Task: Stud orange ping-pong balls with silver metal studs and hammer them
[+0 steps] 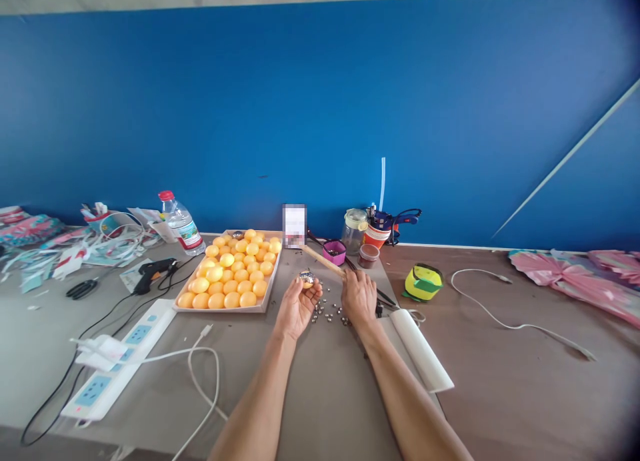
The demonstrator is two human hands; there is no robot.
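Observation:
My left hand [296, 312] is closed around an orange ball [307, 279] whose upper part is covered with shiny silver pieces. Gripped in my right hand [359, 295] is a light wooden stick [323, 258], which slants up and left past the ball, apart from it. Between and just beyond my hands, small silver beads [329, 309] lie scattered on the table. A shallow tray [260, 306] full of plain orange balls [231, 284] sits to the left. Behind the stick stands a purple container [334, 251] with dark small bits in it.
A clear jar [355, 230], a reddish tub [369, 255] and a yellow-green roll [423, 282] stand to the right. Near my right forearm lies a white roll [423, 351]. A water bottle [181, 224], a glue gun [153, 273] and a power strip [120, 361] with cables are left.

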